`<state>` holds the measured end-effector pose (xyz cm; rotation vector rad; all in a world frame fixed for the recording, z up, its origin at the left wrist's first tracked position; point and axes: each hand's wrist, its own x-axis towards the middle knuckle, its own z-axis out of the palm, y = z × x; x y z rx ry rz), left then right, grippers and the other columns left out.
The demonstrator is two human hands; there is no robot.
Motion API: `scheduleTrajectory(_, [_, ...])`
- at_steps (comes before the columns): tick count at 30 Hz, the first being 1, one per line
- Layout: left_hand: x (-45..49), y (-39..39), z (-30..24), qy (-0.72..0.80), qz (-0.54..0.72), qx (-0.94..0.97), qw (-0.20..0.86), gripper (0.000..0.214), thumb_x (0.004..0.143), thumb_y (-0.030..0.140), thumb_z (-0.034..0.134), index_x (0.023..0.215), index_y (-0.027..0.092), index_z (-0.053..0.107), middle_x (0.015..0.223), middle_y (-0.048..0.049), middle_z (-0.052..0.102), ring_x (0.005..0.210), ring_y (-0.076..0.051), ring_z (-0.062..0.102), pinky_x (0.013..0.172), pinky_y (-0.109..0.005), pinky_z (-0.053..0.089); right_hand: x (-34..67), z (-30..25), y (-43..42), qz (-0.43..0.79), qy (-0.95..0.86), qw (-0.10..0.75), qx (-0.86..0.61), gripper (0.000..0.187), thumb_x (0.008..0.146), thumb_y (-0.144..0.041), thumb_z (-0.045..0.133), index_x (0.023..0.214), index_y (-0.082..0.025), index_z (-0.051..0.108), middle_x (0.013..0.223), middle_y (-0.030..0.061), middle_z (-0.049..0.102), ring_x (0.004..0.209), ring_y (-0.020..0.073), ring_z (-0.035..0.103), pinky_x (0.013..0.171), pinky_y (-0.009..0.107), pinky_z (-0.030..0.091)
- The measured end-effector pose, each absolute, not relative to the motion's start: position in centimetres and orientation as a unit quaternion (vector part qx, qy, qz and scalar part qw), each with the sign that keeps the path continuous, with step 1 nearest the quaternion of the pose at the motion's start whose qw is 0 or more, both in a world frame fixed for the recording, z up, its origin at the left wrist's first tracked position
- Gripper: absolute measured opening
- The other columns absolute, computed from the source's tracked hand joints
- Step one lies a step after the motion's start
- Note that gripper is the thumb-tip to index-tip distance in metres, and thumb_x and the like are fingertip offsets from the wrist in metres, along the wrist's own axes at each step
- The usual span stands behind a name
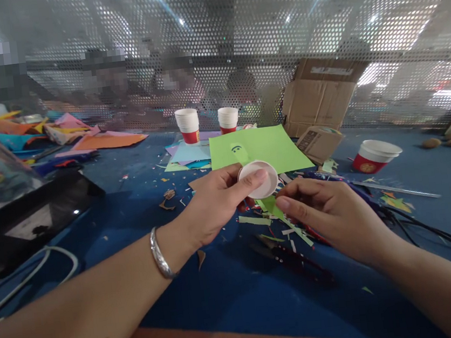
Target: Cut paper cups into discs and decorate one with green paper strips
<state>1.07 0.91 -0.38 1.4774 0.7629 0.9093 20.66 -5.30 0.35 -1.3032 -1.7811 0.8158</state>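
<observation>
My left wrist carries a silver bracelet (pixel 159 252). Nearer to me than the paper cup (pixel 268 186), a dark-handled tool (pixel 301 263) lies on the blue table (pixel 223 294); I cannot tell what kind of tool it is.

My left hand (pixel 213 203) grips the paper cup with its base turned toward me. The thumb presses across the base and the other fingers wrap behind the wall. My right hand (pixel 328 217) sits just below and right of the cup. Its thumb and forefinger are pinched narrow on a green paper scrap (pixel 269 203) that reaches the cup's lower edge.

Directly behind the cup lies a green sheet (pixel 271 144). Farther behind stand two cup stacks (pixel 187 125). Far right of the cup, a tipped cup (pixel 374 156) lies on its side.
</observation>
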Motion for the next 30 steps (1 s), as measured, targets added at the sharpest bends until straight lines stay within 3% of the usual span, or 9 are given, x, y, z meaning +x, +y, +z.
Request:
scheduleTrajectory(8, [1.27, 0.94, -0.12, 0.328, 0.422, 0.597, 0.598, 0.036, 0.086, 0.050, 0.073, 0.091, 0.015, 0.069, 0.080, 0.0001, 0.064, 0.065, -0.008, 0.054, 0.057, -0.021, 0.041, 20.74, -0.14, -5.22, 0.320, -0.709, 0.368, -0.510, 0.032, 0.095, -0.047, 0.062, 0.078, -0.020, 0.065, 0.066, -0.0026, 0.053, 0.060, 0.0105, 0.043, 0.053, 0.024, 0.035])
scheduleTrajectory(17, [1.47, 0.93, -0.33, 0.329, 0.424, 0.570, 0.622, 0.035, 0.084, 0.047, 0.074, 0.095, 0.014, 0.071, 0.092, -0.0050, 0.069, 0.080, -0.014, 0.061, 0.071, -0.027, 0.049, 20.65, -0.02, -5.11, 0.336, -0.694, 0.382, -0.510, 0.023, 0.094, -0.040, 0.065, 0.081, -0.020, 0.067, 0.066, -0.0044, 0.053, 0.059, 0.0091, 0.041, 0.051, 0.023, 0.032])
scheduleTrajectory(25, [1.74, 1.08, -0.38, 0.341, 0.446, 0.545, 0.622, 0.028, 0.083, 0.037, 0.076, 0.100, 0.015, 0.072, 0.094, -0.0043, 0.070, 0.078, -0.012, 0.059, 0.067, -0.025, 0.047, 20.66, -0.17, -5.24, 0.363, -0.676, 0.400, -0.500, 0.026, 0.092, -0.044, 0.068, 0.080, -0.021, 0.066, 0.068, -0.0044, 0.054, 0.062, 0.0093, 0.044, 0.055, 0.023, 0.036])
scheduleTrajectory(30, [1.63, 1.04, -0.15, 0.346, 0.436, 0.557, 0.617, 0.024, 0.078, 0.027, 0.078, 0.098, 0.016, 0.072, 0.087, -0.0004, 0.067, 0.072, -0.011, 0.053, 0.064, -0.024, 0.042, 20.80, 0.01, -4.97, 0.291, -0.672, 0.425, -0.533, 0.027, 0.095, -0.045, 0.064, 0.086, -0.020, 0.070, 0.070, -0.0027, 0.063, 0.062, 0.0094, 0.051, 0.057, 0.022, 0.040])
